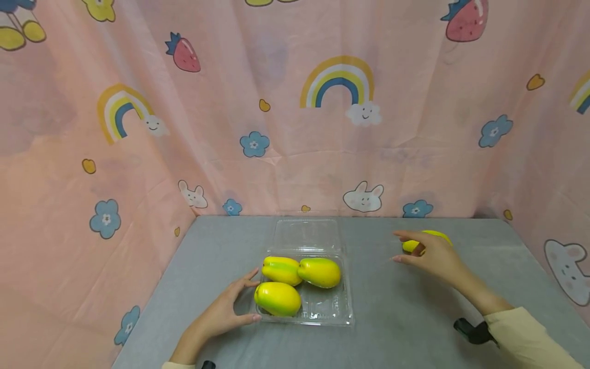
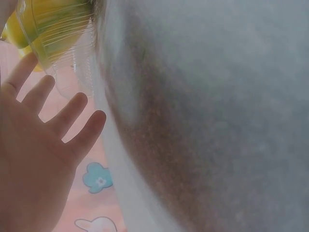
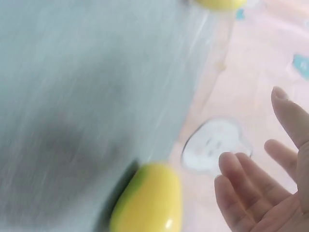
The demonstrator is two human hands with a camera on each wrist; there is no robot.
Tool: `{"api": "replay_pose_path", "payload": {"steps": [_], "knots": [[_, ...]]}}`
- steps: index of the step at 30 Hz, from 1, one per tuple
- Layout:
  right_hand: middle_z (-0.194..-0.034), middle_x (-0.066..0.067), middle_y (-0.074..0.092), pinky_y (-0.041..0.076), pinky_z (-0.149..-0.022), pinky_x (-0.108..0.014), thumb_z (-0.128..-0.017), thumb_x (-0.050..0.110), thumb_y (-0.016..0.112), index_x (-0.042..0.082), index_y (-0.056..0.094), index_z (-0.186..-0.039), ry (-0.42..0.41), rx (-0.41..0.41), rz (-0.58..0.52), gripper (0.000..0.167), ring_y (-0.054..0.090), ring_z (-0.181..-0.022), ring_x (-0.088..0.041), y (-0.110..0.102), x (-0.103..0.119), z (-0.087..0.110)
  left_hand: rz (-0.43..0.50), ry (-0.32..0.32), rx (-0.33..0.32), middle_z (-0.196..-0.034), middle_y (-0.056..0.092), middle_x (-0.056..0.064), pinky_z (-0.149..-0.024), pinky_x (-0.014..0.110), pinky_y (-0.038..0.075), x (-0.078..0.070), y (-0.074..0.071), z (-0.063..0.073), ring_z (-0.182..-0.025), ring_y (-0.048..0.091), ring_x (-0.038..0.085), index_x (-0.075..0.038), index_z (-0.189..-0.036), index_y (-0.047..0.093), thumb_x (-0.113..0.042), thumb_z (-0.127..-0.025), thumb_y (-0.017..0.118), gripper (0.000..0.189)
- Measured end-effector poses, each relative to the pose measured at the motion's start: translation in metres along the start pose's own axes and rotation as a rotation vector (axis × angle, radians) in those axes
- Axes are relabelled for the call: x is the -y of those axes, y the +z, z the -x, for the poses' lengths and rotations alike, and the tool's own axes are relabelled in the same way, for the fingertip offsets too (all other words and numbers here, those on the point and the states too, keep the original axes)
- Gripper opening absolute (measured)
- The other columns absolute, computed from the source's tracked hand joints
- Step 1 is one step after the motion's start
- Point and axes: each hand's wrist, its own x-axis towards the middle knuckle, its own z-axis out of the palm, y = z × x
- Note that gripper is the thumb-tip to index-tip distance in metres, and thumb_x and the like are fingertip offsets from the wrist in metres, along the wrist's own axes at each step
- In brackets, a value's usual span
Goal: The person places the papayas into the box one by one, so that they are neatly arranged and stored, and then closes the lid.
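Three yellow-green papayas lie in a clear plastic clamshell box: one papaya at the back left, another papaya at the back right and a papaya at the front left. My left hand rests at the box's left side, thumb and fingers spread along its edge. A further papaya lies on the table at the back right, partly hidden behind my right hand. That hand is empty, its thumb and fingers apart; in the right wrist view the papaya shows beside the fingers.
The box's transparent lid is folded back flat behind it on the grey table. A pink printed curtain hangs along the table's back and both sides. A black strap piece sits at my right wrist.
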Motion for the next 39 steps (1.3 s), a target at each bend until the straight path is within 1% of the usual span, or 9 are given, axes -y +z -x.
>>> {"api": "replay_pose_path", "payload": {"steps": [6, 10, 13, 16, 19, 25, 29, 35, 39], "knots": [[-0.115, -0.019, 0.069, 0.046, -0.062, -0.023, -0.084, 0.048, 0.075, 0.01, 0.06, -0.135, 0.07, 0.039, 0.006, 0.065, 0.059, -0.083, -0.021, -0.011, -0.029, -0.002, 0.005, -0.005, 0.008, -0.165, 0.024, -0.011, -0.115, 0.068, 0.028, 0.002, 0.0, 0.0, -0.152, 0.026, 0.031, -0.03, -0.141, 0.048, -0.054, -0.076, 0.08, 0.076], [-0.125, -0.026, 0.064, 0.05, -0.067, -0.032, -0.086, 0.049, 0.072, 0.009, 0.058, -0.137, 0.109, 0.058, 0.027, 0.067, 0.061, -0.088, -0.028, -0.016, -0.046, -0.004, 0.011, -0.005, 0.008, -0.165, 0.024, -0.011, -0.115, 0.068, 0.028, 0.002, 0.001, -0.001, -0.152, 0.026, 0.032, -0.03, -0.141, 0.048, -0.055, -0.076, 0.08, 0.076], [-0.129, -0.03, 0.061, 0.05, -0.066, -0.034, -0.087, 0.051, 0.071, 0.008, 0.057, -0.138, 0.119, 0.066, 0.052, 0.069, 0.063, -0.088, -0.03, -0.02, -0.058, -0.006, 0.003, -0.009, 0.005, -0.165, 0.024, -0.01, -0.115, 0.068, 0.028, 0.002, 0.001, -0.001, -0.152, 0.026, 0.032, -0.03, -0.142, 0.048, -0.057, -0.075, 0.079, 0.078], [-0.131, -0.03, 0.06, 0.046, -0.06, -0.031, -0.086, 0.053, 0.07, 0.008, 0.055, -0.14, 0.131, 0.075, 0.062, 0.071, 0.063, -0.085, -0.027, -0.022, -0.069, -0.007, -0.001, -0.013, 0.005, -0.166, 0.024, -0.009, -0.115, 0.068, 0.028, 0.002, 0.001, -0.001, -0.152, 0.026, 0.032, -0.029, -0.142, 0.048, -0.058, -0.075, 0.078, 0.079], [-0.131, -0.03, 0.06, 0.044, -0.058, -0.028, -0.086, 0.054, 0.07, 0.007, 0.054, -0.14, 0.134, 0.077, 0.075, 0.073, 0.065, -0.083, -0.026, -0.025, -0.078, -0.007, 0.0, -0.009, 0.004, -0.166, 0.024, -0.009, -0.115, 0.068, 0.028, 0.003, 0.001, -0.001, -0.152, 0.026, 0.032, -0.028, -0.142, 0.048, -0.058, -0.075, 0.078, 0.079], [-0.131, -0.03, 0.06, 0.049, -0.061, -0.032, -0.085, 0.057, 0.069, 0.006, 0.053, -0.141, 0.144, 0.09, 0.099, 0.077, 0.068, -0.085, -0.029, -0.028, -0.088, -0.009, 0.005, -0.004, 0.001, -0.166, 0.024, -0.009, -0.115, 0.068, 0.028, 0.003, 0.001, -0.001, -0.152, 0.026, 0.032, -0.027, -0.142, 0.049, -0.057, -0.075, 0.079, 0.079], [-0.133, -0.032, 0.057, 0.047, -0.059, -0.03, -0.086, 0.058, 0.068, 0.005, 0.052, -0.142, 0.16, 0.108, 0.108, 0.079, 0.067, -0.082, -0.026, -0.03, -0.091, -0.011, 0.004, -0.007, 0.001, -0.166, 0.024, -0.01, -0.116, 0.067, 0.027, 0.002, 0.001, -0.001, -0.152, 0.026, 0.031, -0.03, -0.14, 0.049, -0.058, -0.075, 0.078, 0.077], [-0.134, -0.034, 0.054, 0.035, -0.051, -0.027, -0.086, 0.059, 0.067, 0.004, 0.049, -0.144, 0.175, 0.132, 0.102, 0.082, 0.05, -0.063, -0.016, -0.03, -0.092, -0.011, 0.0, -0.017, -0.002, -0.165, 0.024, -0.011, -0.116, 0.067, 0.028, 0.003, 0.001, -0.001, -0.152, 0.026, 0.03, -0.033, -0.139, 0.048, -0.059, -0.075, 0.078, 0.075], [-0.132, -0.034, 0.056, 0.033, -0.051, -0.027, -0.085, 0.058, 0.069, 0.003, 0.05, -0.143, 0.168, 0.135, 0.107, 0.083, 0.044, -0.06, -0.015, -0.029, -0.094, -0.011, -0.002, -0.023, -0.001, -0.166, 0.024, -0.011, -0.115, 0.068, 0.028, 0.003, 0.001, -0.001, -0.152, 0.026, 0.031, -0.033, -0.14, 0.048, -0.059, -0.075, 0.078, 0.076]]}}
